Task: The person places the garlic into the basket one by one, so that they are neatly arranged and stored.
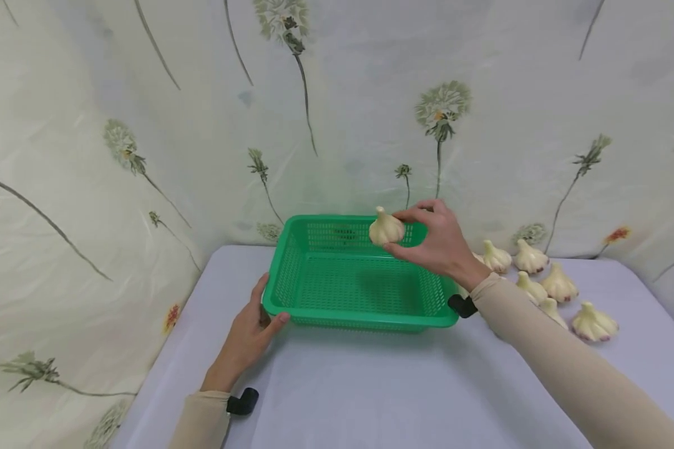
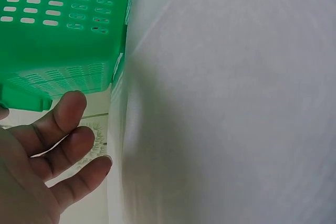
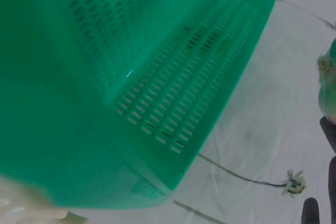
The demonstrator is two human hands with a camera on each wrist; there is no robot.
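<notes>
A whole garlic bulb (image 1: 385, 229) is pinched between the thumb and fingers of my right hand (image 1: 437, 242), stem upward, above the right back part of a green plastic basket (image 1: 359, 319). Nothing lies on the visible basket floor. At the basket's left front corner, my left hand (image 1: 248, 333) holds the rim, thumb by the front edge and fingers along the left side. The left wrist view shows three curled fingers (image 2: 68, 114) beside the basket wall (image 2: 58, 43). Only part of the held bulb (image 3: 328, 87) shows at the right wrist view's right edge.
Several more garlic bulbs (image 1: 594, 323) stand on the white-covered table (image 1: 371, 386) to the right of the basket, some partly hidden by my right forearm. A curtain with a dandelion print (image 1: 359, 125) hangs behind the table and along its left side.
</notes>
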